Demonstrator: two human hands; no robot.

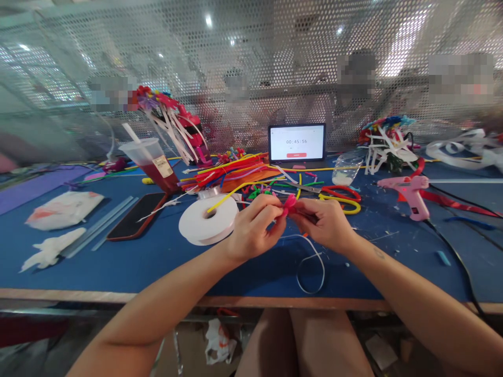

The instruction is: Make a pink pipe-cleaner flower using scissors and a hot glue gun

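My left hand (251, 229) and my right hand (324, 224) meet above the blue table top (129, 272), both pinching a small pink fuzzy piece (290, 204), probably pipe cleaner. Its inner part is hidden by my fingers. A thin white ribbon (310, 267) loops on the table below my right hand. Left of my left hand lies a white ribbon spool (208, 220), with a yellow pipe cleaner (231, 193) resting across it.
Red-handled scissors (338, 192), a pink glue gun (411, 193), a pipe-cleaner bundle (223, 175), a phone (135, 215), glue sticks (98, 225), a plastic cup (151, 162) and a timer tablet (297, 142) surround my hands. A perforated metal screen (251, 42) stands behind, with people beyond.
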